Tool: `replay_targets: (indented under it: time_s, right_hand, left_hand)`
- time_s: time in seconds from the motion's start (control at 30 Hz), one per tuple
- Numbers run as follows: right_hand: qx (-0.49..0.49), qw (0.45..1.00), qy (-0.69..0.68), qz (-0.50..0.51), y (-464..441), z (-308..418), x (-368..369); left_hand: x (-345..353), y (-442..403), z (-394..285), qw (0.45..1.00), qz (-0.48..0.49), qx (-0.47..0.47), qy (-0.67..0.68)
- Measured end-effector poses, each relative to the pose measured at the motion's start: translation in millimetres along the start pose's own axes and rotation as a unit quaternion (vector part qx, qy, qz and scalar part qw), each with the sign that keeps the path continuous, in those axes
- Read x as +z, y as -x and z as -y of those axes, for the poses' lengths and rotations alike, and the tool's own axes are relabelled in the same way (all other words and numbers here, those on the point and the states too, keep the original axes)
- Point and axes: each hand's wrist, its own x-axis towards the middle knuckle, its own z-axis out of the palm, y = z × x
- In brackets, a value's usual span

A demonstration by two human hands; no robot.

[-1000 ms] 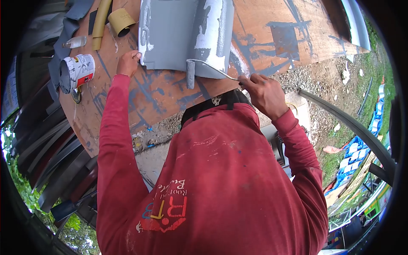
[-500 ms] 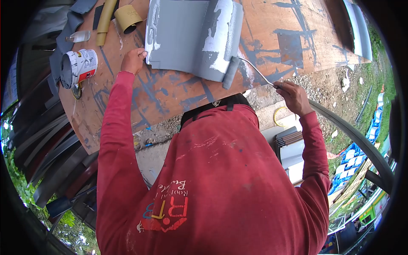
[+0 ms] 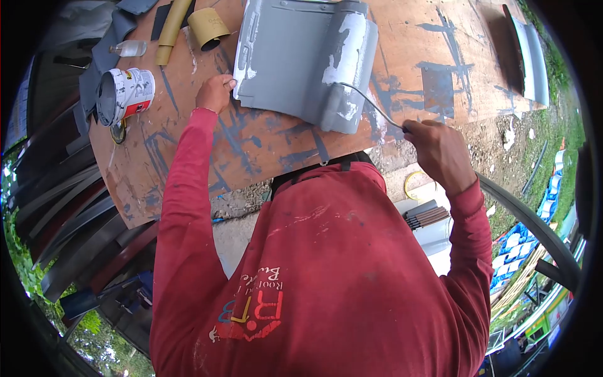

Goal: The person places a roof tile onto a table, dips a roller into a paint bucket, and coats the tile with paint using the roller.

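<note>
A curved grey tile (image 3: 286, 63) with white patches lies on the paint-marked wooden table (image 3: 402, 38). My left hand (image 3: 216, 93) pinches the tile's left edge near its lower corner. In my right hand (image 3: 440, 147), the fingers are wrapped round the handle end of a paint roller (image 3: 377, 105). Its bent metal rod reaches over the tile's raised right part, and the grey roller head rests there, hard to tell from the grey paint. White shows on the raised part above and below the roller.
A paint bucket (image 3: 135, 91) stands at the table's left, near a clear bottle (image 3: 130, 48), a yellow-brown roll (image 3: 208, 26) and a long tube (image 3: 173, 28). Another curved piece (image 3: 531, 60) lies far right. Stacked tiles (image 3: 430, 220) are below the table's edge.
The roller has moved from the tile's lower edge onto its raised right part, with my right hand on its handle. The tile, table and my left hand appear shifted right and down in view.
</note>
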Motion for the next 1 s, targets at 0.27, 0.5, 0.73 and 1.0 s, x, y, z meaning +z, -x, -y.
replay_targets:
  time_s: [0.27, 0.5, 0.73, 1.0]
  right_hand:
    - [0.018, 0.998, -0.056, -0.026, -11, 11, 52]
    - [0.141, 0.959, -0.244, -0.001, 105, -10, 59]
    - [0.343, 0.705, -0.62, -0.006, 128, 54, 152]
    - [0.307, 0.656, -0.675, -0.14, 37, 63, 138]
  left_hand:
    - [-5, 0, 2, 0.999, 0.01, 0.037, 0.015]
    - [-1, -6, 14, 0.995, 0.024, 0.084, 0.058]
    - [-4, -12, 17, 0.993, 0.03, 0.108, 0.046]
    - [-8, -12, 14, 0.986, 0.033, 0.156, 0.05]
